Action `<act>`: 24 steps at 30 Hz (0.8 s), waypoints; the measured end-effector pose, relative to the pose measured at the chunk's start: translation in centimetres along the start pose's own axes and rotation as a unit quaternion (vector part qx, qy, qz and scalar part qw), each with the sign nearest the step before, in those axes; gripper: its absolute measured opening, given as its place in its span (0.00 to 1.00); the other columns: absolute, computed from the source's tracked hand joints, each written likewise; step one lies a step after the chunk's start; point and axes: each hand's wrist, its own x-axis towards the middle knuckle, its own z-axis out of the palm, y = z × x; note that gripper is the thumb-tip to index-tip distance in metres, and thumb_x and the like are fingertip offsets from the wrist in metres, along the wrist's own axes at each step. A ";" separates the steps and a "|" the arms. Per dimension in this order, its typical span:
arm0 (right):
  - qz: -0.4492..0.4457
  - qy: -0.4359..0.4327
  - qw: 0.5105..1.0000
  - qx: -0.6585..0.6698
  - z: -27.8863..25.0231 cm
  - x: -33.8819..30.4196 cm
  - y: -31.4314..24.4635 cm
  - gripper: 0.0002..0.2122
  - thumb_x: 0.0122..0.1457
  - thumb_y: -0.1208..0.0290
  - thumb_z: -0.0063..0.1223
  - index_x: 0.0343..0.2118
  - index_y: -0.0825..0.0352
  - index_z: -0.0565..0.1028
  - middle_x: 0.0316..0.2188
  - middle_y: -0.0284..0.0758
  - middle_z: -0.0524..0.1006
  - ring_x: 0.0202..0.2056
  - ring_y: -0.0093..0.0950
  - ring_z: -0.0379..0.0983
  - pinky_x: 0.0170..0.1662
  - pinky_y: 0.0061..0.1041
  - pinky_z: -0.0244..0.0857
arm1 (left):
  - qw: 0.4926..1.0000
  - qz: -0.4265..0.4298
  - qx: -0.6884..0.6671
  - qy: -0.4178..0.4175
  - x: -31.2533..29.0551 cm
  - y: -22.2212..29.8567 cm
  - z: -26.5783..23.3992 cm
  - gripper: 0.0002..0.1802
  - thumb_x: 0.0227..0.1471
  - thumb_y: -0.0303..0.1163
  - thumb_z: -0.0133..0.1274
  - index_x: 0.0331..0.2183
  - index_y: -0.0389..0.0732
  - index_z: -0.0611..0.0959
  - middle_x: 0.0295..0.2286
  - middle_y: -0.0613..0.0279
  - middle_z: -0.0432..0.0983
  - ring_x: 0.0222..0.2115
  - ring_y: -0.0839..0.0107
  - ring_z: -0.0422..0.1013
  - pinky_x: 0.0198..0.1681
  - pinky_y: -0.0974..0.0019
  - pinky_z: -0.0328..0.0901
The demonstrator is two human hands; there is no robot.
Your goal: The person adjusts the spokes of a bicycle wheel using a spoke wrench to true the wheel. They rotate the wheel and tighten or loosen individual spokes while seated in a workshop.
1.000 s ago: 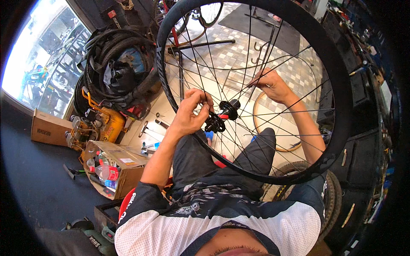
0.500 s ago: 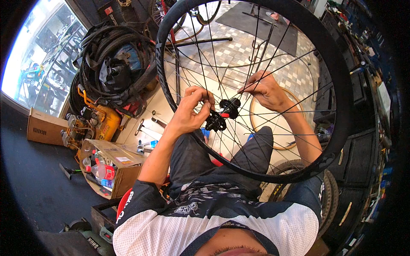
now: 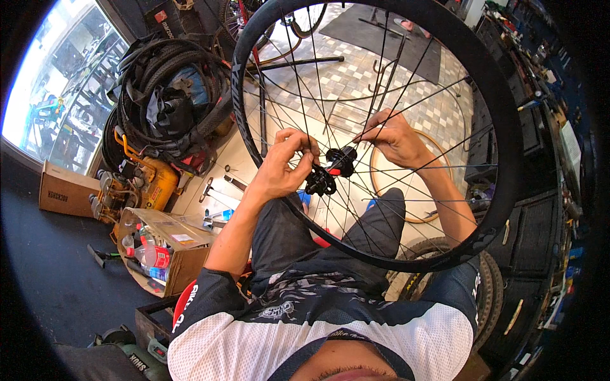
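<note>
"Left hand (image 3: pixel 284 168) gripping?"
"Yes, pinching a spoke (image 3: pixel 303 95) beside the hub (image 3: pixel 342 162); the right hand (image 3: pixel 399 141) looks pinched too (on what, I can't tell)."
"And the wheel (image 3: pixel 512 127)?"
"Above the lap (image 3: pixel 286 238)."

a person's bent left hand (image 3: pixel 286 165) curls its fingers inward, thumb close to the index, as the right hand (image 3: pixel 397 141), slightly higher, pinches thumb against fingertips; the left forearm (image 3: pixel 232 232) and right forearm (image 3: pixel 443 188), both bare, angle inward.
</note>
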 end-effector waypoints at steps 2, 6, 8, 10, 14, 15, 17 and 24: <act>-0.009 -0.006 1.000 -0.005 -0.1 0.1 -0.2 0.14 0.52 0.85 0.64 0.40 0.61 0.87 0.38 0.33 0.80 0.46 0.35 0.74 0.50 0.36 0.67 | 1.000 -0.009 -0.002 -0.005 0.1 0.2 0.0 0.07 0.54 0.20 0.54 0.37 0.37 0.81 0.30 0.64 0.81 0.43 0.63 0.69 0.52 0.59 0.62; 0.007 -0.009 1.000 0.008 0.0 0.1 -0.1 0.12 0.52 0.85 0.64 0.39 0.63 0.86 0.38 0.34 0.80 0.46 0.36 0.74 0.50 0.36 0.67 | 1.000 -0.004 -0.009 -0.001 0.0 0.0 0.0 0.07 0.53 0.20 0.54 0.37 0.37 0.81 0.29 0.64 0.81 0.42 0.63 0.70 0.52 0.59 0.62; 0.009 -0.009 1.000 0.007 0.2 0.0 -0.1 0.12 0.52 0.85 0.64 0.39 0.64 0.86 0.38 0.34 0.80 0.46 0.36 0.74 0.50 0.36 0.67 | 1.000 -0.001 -0.004 0.001 0.0 0.0 0.0 0.07 0.53 0.20 0.54 0.37 0.38 0.81 0.29 0.64 0.81 0.42 0.64 0.70 0.52 0.60 0.62; 0.002 -0.007 1.000 0.005 0.0 0.1 -0.3 0.12 0.52 0.85 0.64 0.38 0.64 0.86 0.37 0.34 0.80 0.46 0.35 0.74 0.50 0.36 0.67 | 1.000 0.003 0.007 0.001 0.2 0.3 -0.1 0.07 0.53 0.20 0.54 0.36 0.38 0.81 0.29 0.65 0.81 0.41 0.64 0.70 0.52 0.60 0.61; 0.000 -0.008 1.000 0.007 0.0 0.4 -0.4 0.12 0.53 0.84 0.65 0.39 0.63 0.87 0.37 0.34 0.80 0.45 0.34 0.74 0.49 0.36 0.68 | 1.000 0.002 -0.005 0.007 0.1 0.2 -0.1 0.07 0.52 0.21 0.54 0.36 0.38 0.81 0.28 0.65 0.81 0.40 0.64 0.71 0.53 0.60 0.61; -0.004 -0.008 1.000 0.017 0.0 0.4 -0.4 0.12 0.53 0.83 0.65 0.39 0.62 0.87 0.37 0.34 0.80 0.45 0.34 0.74 0.48 0.36 0.68 | 1.000 0.001 -0.007 0.004 0.1 0.0 0.0 0.07 0.52 0.21 0.54 0.36 0.38 0.81 0.28 0.65 0.81 0.39 0.64 0.71 0.53 0.60 0.61; -0.013 -0.007 0.999 0.037 0.1 0.4 -0.5 0.12 0.52 0.83 0.66 0.40 0.61 0.87 0.37 0.33 0.80 0.44 0.34 0.75 0.48 0.35 0.68 | 1.000 0.000 -0.012 -0.003 0.1 -0.2 0.1 0.07 0.51 0.21 0.54 0.36 0.38 0.81 0.28 0.64 0.81 0.38 0.64 0.72 0.53 0.60 0.61; -0.016 0.002 0.999 0.037 1.8 0.9 -2.5 0.15 0.57 0.69 0.68 0.47 0.57 0.84 0.37 0.29 0.83 0.44 0.31 0.79 0.55 0.37 0.66 | 0.999 -0.033 0.006 -0.014 0.3 0.8 -0.5 0.15 0.48 0.32 0.69 0.35 0.40 0.80 0.29 0.66 0.79 0.37 0.68 0.72 0.51 0.62 0.63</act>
